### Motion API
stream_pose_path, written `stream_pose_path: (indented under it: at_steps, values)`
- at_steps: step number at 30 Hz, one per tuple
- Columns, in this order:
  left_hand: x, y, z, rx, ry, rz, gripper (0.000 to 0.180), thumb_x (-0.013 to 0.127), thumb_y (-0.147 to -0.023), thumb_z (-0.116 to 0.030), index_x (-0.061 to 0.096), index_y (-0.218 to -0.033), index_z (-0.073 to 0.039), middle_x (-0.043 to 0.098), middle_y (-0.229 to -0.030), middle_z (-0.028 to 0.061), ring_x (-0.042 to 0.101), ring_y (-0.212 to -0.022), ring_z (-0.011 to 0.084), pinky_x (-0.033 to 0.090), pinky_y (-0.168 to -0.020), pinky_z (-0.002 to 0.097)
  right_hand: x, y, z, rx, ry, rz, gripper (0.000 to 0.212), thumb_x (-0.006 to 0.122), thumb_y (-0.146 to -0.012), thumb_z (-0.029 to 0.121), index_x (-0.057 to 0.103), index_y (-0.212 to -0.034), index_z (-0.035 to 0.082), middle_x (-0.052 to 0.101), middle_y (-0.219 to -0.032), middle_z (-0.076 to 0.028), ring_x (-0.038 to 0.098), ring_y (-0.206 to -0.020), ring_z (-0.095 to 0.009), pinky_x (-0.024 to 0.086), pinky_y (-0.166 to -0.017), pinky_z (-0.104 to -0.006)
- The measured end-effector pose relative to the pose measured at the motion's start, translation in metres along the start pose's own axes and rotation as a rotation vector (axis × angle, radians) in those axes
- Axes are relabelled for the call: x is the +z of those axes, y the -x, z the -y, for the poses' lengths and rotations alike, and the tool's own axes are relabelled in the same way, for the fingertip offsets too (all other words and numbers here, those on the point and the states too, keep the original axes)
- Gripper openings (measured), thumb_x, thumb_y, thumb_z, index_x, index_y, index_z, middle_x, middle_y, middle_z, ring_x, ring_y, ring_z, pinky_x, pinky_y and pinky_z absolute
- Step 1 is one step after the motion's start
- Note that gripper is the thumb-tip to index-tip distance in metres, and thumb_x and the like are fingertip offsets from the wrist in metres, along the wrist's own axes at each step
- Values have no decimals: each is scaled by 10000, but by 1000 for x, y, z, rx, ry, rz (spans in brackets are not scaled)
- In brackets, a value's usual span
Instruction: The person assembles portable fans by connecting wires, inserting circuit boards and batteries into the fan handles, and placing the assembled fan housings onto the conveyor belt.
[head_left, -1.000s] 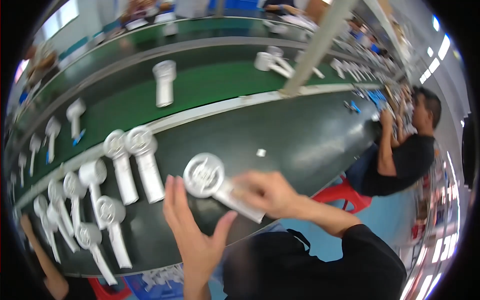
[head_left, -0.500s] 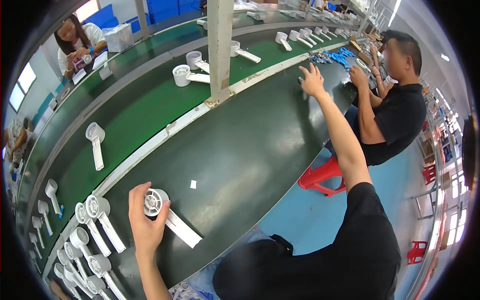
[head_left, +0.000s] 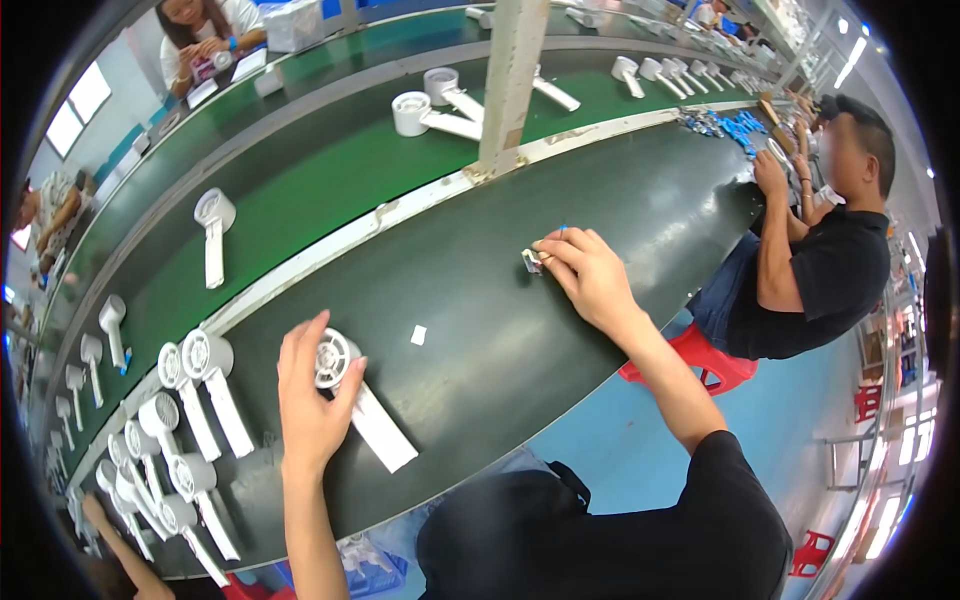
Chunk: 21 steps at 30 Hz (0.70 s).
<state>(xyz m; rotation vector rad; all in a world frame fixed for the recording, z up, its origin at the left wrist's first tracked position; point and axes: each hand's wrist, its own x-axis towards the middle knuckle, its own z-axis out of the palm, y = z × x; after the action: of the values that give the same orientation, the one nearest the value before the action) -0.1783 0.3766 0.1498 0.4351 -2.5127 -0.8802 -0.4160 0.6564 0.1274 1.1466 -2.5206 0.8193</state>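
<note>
Currently, the white fan body (head_left: 384,428) lies on the dark green bench (head_left: 470,400) in front of the person, its round head up and its handle slanting toward the near edge. The left hand (head_left: 316,420) spans that head, fingers along one side and thumb along the other, in what appears a light hold; the pressure cannot be determined. The right hand (head_left: 592,282), well apart from it and farther to the right, pinches a small part (head_left: 531,262) between thumb and fingertips just above the bench; its exact kind is too small to establish. As to progress, this body is judged to be partway through handling: the small part has been taken up but is not yet joined to it, and the two are clearly separate. A white square piece (head_left: 418,335) lies loose between the hands, touching neither. To the left, a group of similar white fan bodies (head_left: 234,412) lies close together on the bench, touched by neither of the person's hands. Whether these are finished or waiting cannot be told. Beyond the bench's pale rail (head_left: 350,243), further bodies (head_left: 214,255) lie spaced along the green belt (head_left: 300,200).
</note>
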Motion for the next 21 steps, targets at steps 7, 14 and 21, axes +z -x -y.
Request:
stream_pose_path:
  at_steps: [7,14,21]
  values:
    - [-1,4,-59,189,-23,-152,298,773,-810,-151,709,-1077,-34,620,-1250,153,547,-1188,333,411,-993,434,-13,-14,88,-96,43,-236,325,703,-835,19,739,-1132,146,513,-900,-79,516,-775,-228,449,-667,-350]
    - [18,3,-86,-94,611,-259,305,742,-877,-124,683,-1093,83,714,-1028,167,682,-928,216,514,-851,315,6,-20,170,-328,-125,-246,372,757,-740,46,721,-1102,122,502,-812,-54,511,-698,-220,425,-587,-347]
    - [-33,35,-48,-122,922,-444,306,436,-1026,-67,555,-1276,62,687,-991,140,670,-864,161,539,-820,295,9,-21,193,-327,-735,296,297,709,-837,43,695,-1133,31,614,-952,-87,588,-702,-159,484,-647,-284]
